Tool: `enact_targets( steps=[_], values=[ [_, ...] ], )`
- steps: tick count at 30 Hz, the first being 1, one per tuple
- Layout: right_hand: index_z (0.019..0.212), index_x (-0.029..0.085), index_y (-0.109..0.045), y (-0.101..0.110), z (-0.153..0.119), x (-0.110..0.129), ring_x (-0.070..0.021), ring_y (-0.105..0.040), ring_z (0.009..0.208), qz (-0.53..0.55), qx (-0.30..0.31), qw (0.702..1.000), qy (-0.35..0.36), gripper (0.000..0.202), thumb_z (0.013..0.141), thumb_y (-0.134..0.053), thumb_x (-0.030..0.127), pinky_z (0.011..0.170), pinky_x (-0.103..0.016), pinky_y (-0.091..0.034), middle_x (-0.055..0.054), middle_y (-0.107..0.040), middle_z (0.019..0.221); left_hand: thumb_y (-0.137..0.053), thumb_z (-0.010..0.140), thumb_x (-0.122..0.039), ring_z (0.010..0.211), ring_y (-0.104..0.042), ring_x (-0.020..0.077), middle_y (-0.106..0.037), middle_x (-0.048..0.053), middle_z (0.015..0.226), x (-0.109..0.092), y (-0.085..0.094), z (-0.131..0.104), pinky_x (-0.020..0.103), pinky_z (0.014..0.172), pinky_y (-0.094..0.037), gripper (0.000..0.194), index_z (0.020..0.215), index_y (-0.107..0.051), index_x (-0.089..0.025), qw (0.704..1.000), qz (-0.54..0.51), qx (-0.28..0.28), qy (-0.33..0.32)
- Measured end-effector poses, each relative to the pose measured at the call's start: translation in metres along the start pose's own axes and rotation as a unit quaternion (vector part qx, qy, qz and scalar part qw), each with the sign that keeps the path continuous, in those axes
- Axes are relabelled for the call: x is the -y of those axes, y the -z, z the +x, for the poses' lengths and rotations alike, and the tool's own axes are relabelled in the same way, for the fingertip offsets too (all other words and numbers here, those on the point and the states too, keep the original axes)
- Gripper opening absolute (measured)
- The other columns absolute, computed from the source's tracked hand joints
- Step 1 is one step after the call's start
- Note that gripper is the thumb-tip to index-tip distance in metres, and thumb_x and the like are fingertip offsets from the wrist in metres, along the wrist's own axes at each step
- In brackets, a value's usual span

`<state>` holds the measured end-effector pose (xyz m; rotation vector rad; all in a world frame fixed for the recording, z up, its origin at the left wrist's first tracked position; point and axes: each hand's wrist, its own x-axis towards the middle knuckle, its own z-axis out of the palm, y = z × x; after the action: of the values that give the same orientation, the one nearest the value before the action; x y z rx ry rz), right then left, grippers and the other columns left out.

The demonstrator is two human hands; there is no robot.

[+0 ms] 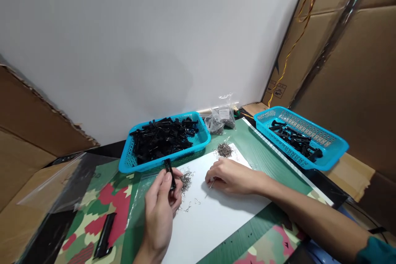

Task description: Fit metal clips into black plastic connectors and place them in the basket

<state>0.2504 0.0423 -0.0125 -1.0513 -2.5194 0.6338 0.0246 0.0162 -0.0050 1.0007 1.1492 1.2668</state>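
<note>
My left hand (162,204) is closed around a black plastic part (170,174), held upright over the left edge of a white sheet (198,235). Over the middle of the same sheet, my right hand (227,176) has its fingers pinched on a thin metal pin (212,184) that points down toward the paper. A pile of small metal pieces (186,180) lies just right of my left fingers, partly hidden by them, with a few loose ones below. Another small metal pile (224,149) sits behind my right hand.
A blue basket (125,160) full of black parts stands at the back left, another (334,159) with fewer parts at the right. Clear bags (228,116) of metal pieces lie between them. One black part (105,234) rests on the camouflage-patterned surface at the left.
</note>
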Motion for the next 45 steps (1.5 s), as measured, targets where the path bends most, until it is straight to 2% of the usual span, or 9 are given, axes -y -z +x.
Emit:
enact_targets(
  steps=[3,6,10,17,25,32,36,40,45],
  values=[
    [0.105,0.017,-0.078,-0.003,-0.003,0.001,-0.0185,-0.070,0.087,0.010,0.001,1.000,-0.005,0.019,0.092,-0.068,0.006,0.081,-0.026,-0.045,-0.005,-0.079,0.097,-0.071,0.095,-0.058,0.047,-0.021,0.0035,-0.039,-0.008,0.065,0.004,-0.003,-0.004,0.010,0.039,-0.017,0.040,0.098,-0.067,-0.019,1.000,0.013,0.009,0.003],
    [0.101,0.017,-0.080,-0.001,-0.004,0.002,-0.0173,-0.068,0.084,0.022,0.003,1.000,0.007,0.011,0.099,-0.070,0.015,0.078,-0.025,-0.044,-0.005,-0.076,0.093,-0.075,0.090,-0.062,0.049,-0.021,0.0038,-0.038,-0.008,0.065,0.009,-0.004,-0.007,0.010,0.039,-0.016,0.045,0.100,-0.069,-0.018,0.999,0.022,0.013,0.022],
    [0.104,0.018,-0.082,0.004,-0.005,0.001,-0.0167,-0.068,0.084,0.058,0.009,0.998,0.006,0.013,0.103,-0.069,0.019,0.079,-0.025,-0.045,-0.006,-0.076,0.094,-0.081,0.082,-0.068,0.048,-0.020,0.0047,-0.032,-0.010,0.060,0.011,-0.005,-0.008,0.011,0.038,-0.016,0.054,0.099,-0.069,-0.018,0.998,0.038,0.008,0.049],
    [0.097,0.017,-0.083,0.000,-0.007,0.003,-0.0176,-0.066,0.079,0.070,-0.028,0.995,-0.070,0.010,0.093,-0.082,0.026,0.071,-0.026,-0.042,-0.005,-0.078,0.087,-0.080,0.082,-0.069,0.047,-0.021,0.0055,-0.036,-0.010,0.058,0.008,-0.010,-0.011,0.012,0.039,-0.016,0.056,0.104,-0.067,-0.020,0.998,0.040,0.007,0.056],
    [0.093,0.017,-0.084,-0.006,-0.005,0.007,-0.0147,-0.063,0.072,0.119,-0.014,0.986,-0.112,0.014,0.086,-0.077,0.006,0.066,-0.023,-0.041,-0.004,-0.077,0.084,-0.078,0.086,-0.066,0.050,-0.031,0.0069,-0.042,-0.010,0.060,0.012,-0.010,-0.010,0.011,0.041,-0.021,0.051,0.108,-0.063,-0.022,0.998,0.050,0.012,0.031],
    [0.094,0.016,-0.072,-0.003,-0.011,0.011,-0.0179,-0.061,0.086,0.131,-0.017,0.987,-0.087,0.010,0.094,-0.067,0.007,0.078,-0.027,-0.043,-0.005,-0.070,0.094,-0.074,0.092,-0.061,0.044,-0.027,0.0061,-0.047,-0.009,0.051,0.016,-0.006,-0.010,0.014,0.041,-0.016,0.045,0.105,-0.062,-0.019,0.993,0.087,0.073,0.041],
    [0.100,0.019,-0.065,0.001,-0.011,0.008,-0.0152,-0.056,0.081,0.277,-0.061,0.955,-0.091,0.003,0.102,-0.064,0.020,0.073,-0.026,-0.043,-0.003,-0.065,0.098,-0.073,0.094,-0.057,0.043,-0.032,0.0074,-0.052,-0.007,0.049,0.025,0.000,-0.009,0.016,0.042,-0.020,0.041,0.101,-0.064,-0.018,0.988,0.123,0.087,0.034],
    [0.092,0.018,-0.067,-0.002,-0.009,0.009,-0.0156,-0.062,0.079,0.434,-0.076,0.894,-0.079,0.019,0.097,-0.074,0.034,0.073,-0.027,-0.048,-0.001,-0.068,0.088,-0.078,0.092,-0.051,0.043,-0.035,0.0082,-0.057,-0.006,0.048,0.028,0.002,-0.010,0.017,0.044,-0.023,0.036,0.098,-0.063,-0.018,0.984,0.135,0.113,0.032],
    [0.100,0.019,-0.071,-0.005,-0.011,0.015,-0.0150,-0.067,0.076,0.486,-0.084,0.867,-0.073,0.021,0.088,-0.085,0.029,0.074,-0.028,-0.051,0.000,-0.072,0.082,-0.074,0.095,-0.047,0.044,-0.037,0.0088,-0.061,-0.004,0.048,0.019,-0.002,-0.017,0.018,0.045,-0.024,0.030,0.101,-0.066,-0.019,0.977,0.139,0.157,0.037]
  ],
)
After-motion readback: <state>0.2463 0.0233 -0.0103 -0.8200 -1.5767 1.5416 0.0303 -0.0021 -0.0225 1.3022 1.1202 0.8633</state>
